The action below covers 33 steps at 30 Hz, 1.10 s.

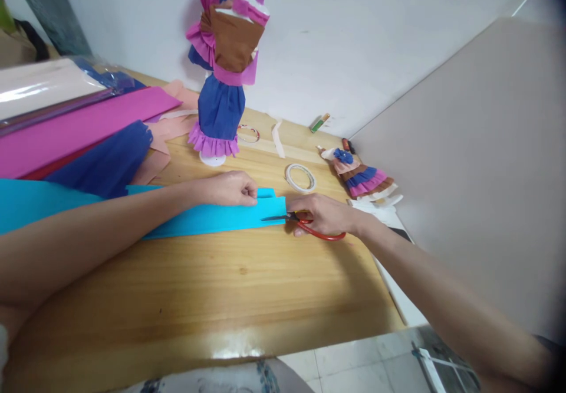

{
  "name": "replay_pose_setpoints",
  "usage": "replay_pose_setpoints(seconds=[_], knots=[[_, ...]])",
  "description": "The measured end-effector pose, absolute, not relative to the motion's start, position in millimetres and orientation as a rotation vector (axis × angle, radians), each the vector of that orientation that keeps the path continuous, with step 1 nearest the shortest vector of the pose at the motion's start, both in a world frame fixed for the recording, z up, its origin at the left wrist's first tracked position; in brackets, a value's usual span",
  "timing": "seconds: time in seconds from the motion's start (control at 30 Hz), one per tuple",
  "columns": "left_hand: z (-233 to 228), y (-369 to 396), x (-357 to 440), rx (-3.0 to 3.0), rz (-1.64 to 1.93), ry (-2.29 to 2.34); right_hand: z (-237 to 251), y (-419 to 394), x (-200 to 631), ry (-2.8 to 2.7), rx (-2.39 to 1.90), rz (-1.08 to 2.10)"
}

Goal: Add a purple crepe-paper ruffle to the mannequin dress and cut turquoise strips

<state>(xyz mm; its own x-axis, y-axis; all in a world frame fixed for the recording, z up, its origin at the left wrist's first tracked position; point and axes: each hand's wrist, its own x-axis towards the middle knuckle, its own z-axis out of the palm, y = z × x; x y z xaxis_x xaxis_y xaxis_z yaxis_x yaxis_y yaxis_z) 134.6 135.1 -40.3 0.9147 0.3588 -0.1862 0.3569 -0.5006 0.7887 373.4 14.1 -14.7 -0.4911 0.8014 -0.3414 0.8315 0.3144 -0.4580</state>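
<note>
A long folded strip of turquoise crepe paper lies across the wooden table, its end pointing right. My left hand rests on its upper edge near that end, fingers curled and pressed together on the paper. Red-handled scissors are in my right hand, fingers around the handles. The dark blades lie over the right end of the turquoise paper, pointing left. Behind my left hand stands a small dress form dressed in brown, blue and pink crepe paper.
Crepe paper in pink and blue is piled at the left. A tape roll, a thin ring, a green-labelled item and a small layered paper dress lie toward the back and right. A wall rises behind.
</note>
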Motion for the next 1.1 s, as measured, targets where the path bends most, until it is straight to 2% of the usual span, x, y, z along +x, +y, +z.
replay_pose_setpoints(seconds=[0.67, 1.1], knots=[[-39, 135, 134, 2.130, -0.005, 0.490, -18, 14, 376, 2.467, 1.604, -0.988], [-42, 137, 134, 2.134, 0.012, 0.452, -10, 15, 365, 2.523, 1.534, -0.867]])
